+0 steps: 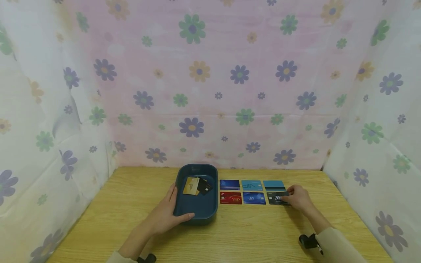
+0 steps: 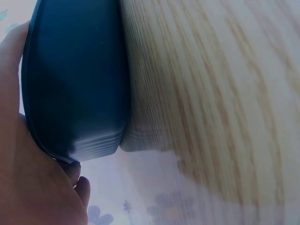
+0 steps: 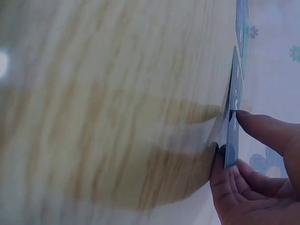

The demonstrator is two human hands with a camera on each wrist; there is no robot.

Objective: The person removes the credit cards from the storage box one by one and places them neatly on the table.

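Observation:
My left hand (image 1: 163, 213) grips a dark blue plastic tray (image 1: 197, 213) at its left side, thumb over the front rim. In the left wrist view, the same hand (image 2: 35, 154) lies along the tray's wall (image 2: 77, 79). Inside the tray are gold cards (image 1: 189, 187) and a black card (image 1: 204, 187), overlapping. Over at the card rows, my right hand (image 1: 298, 198) pinches the right end of a black VIP card (image 1: 273, 197). In the right wrist view, this hand (image 3: 262, 173) has thumb and fingers on opposite faces of the card (image 3: 232, 136), whose near end is lifted off the table.
Right of the tray lie a dark blue card (image 1: 229, 185), a light blue card (image 1: 252, 185), a striped light blue card (image 1: 273, 185), a red VIP card (image 1: 231, 198) and a blue VIP card (image 1: 254, 198). Flowered cloth (image 1: 210, 91) surrounds the wooden table (image 1: 243, 233).

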